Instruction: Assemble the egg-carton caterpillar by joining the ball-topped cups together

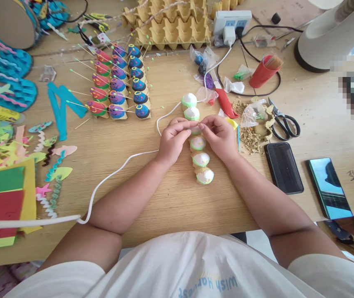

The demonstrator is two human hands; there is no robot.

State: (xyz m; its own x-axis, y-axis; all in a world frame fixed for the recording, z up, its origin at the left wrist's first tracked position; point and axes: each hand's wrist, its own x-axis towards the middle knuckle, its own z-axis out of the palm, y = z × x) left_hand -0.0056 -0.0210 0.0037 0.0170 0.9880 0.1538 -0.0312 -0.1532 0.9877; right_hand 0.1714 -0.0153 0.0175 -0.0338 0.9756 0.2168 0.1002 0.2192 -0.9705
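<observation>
A strip of egg-carton cups [201, 159] runs away from me on the wooden table. Its cups are coated white with light green rims, and the nearer ones carry small yellow and pink dots. Over the third cup from the far end, my left hand [174, 140] is closed in a pinch. My right hand [219, 137] pinches too, its fingertips meeting those of the left. Whatever they hold is too small to make out, and the fingers partly hide that cup.
Painted egg-carton cups [117, 87] with pins stand in three rows. A white cable [114, 167] crosses the table at left. On the right lie scissors [284, 124], a black phone [284, 167], a second phone [329, 188], and a red cup [263, 73]. Paper cut-outs [3, 145] cover the left side.
</observation>
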